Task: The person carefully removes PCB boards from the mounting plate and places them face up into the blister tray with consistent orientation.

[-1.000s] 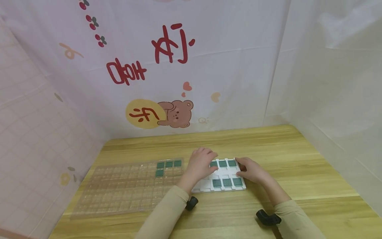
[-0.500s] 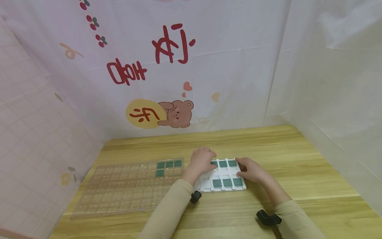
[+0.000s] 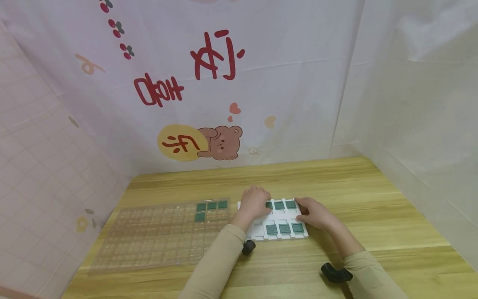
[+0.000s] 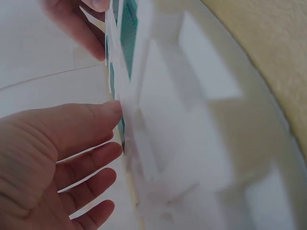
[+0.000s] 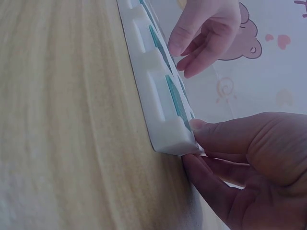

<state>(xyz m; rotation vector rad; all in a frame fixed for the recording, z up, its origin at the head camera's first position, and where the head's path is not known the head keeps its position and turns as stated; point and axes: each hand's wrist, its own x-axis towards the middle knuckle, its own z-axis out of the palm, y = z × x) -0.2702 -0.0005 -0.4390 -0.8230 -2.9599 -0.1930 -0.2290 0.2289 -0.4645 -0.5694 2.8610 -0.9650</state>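
A white tray (image 3: 259, 230) lies on the table, with green square chips (image 3: 285, 229) in two rows of pockets. My left hand (image 3: 254, 203) is over its back row, thumb and index finger at opposite edges of the leftmost chip (image 4: 121, 125) there, seeming to pinch it. The other fingers are spread loosely. This hand hides the tray's back left part. At the tray's right end my right hand (image 5: 254, 163) grips the edge, thumb on top and fingers at the side and below.
Left of the white tray lies a wide clear plastic tray (image 3: 149, 236) with many pockets; several green chips (image 3: 212, 205) sit in its back right corner. Black wrist mounts (image 3: 336, 273) hang at both sleeves. A printed curtain (image 3: 291, 83) stands behind the table (image 3: 284, 270).
My left hand and forearm have shifted slightly to the right, and thumb and index finger have come closer around the back-row chip. The right hand has stayed at the tray's edge.
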